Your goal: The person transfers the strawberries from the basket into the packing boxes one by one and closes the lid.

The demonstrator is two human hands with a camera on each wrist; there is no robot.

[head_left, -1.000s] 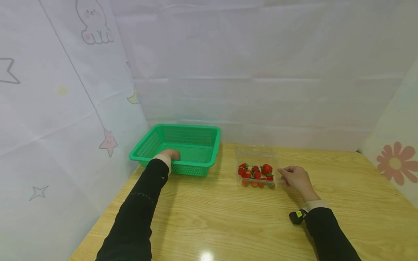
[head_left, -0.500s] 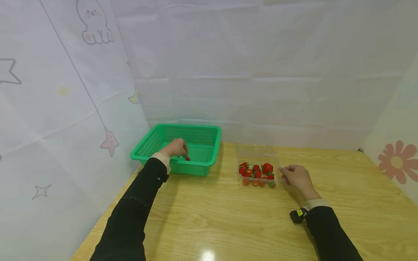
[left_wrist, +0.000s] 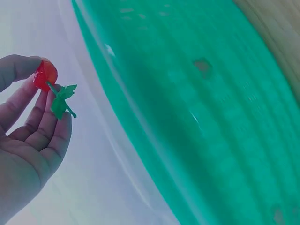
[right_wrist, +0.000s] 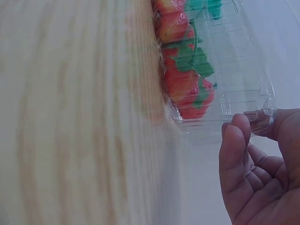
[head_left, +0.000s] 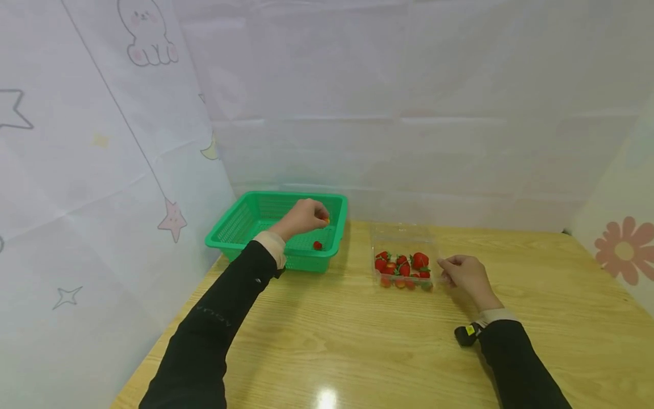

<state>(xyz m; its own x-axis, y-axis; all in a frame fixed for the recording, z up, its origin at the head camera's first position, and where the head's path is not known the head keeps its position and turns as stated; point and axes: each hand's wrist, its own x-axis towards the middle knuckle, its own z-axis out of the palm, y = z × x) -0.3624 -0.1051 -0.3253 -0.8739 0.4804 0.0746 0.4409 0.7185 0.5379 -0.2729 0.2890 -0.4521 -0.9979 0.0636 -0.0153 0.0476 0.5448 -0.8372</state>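
Note:
My left hand [head_left: 302, 217] is raised over the right part of the green plastic basket [head_left: 230, 247]. Its thumb and fingertips pinch a small red strawberry [left_wrist: 46, 74] with a green stem and leaves, plain in the left wrist view. Another strawberry [head_left: 317, 245] lies inside the basket near its front right. To the right, a clear plastic box [right_wrist: 241, 70] with its lid raised at the back holds several strawberries [head_left: 403, 268]. My right hand [head_left: 466, 278] pinches the box's right rim between thumb and fingers, as the right wrist view shows.
The basket and the box stand apart on a wooden table [head_left: 347, 329], near its back edge. Behind them hangs a pale backdrop [head_left: 409, 142], which also runs along the left side with printed figures. A flower print [head_left: 624, 250] marks the right side.
My left hand has come up from inside the basket and moved right, now showing a strawberry in its fingers. A strawberry inside the basket has come into view. The right hand stays at the box.

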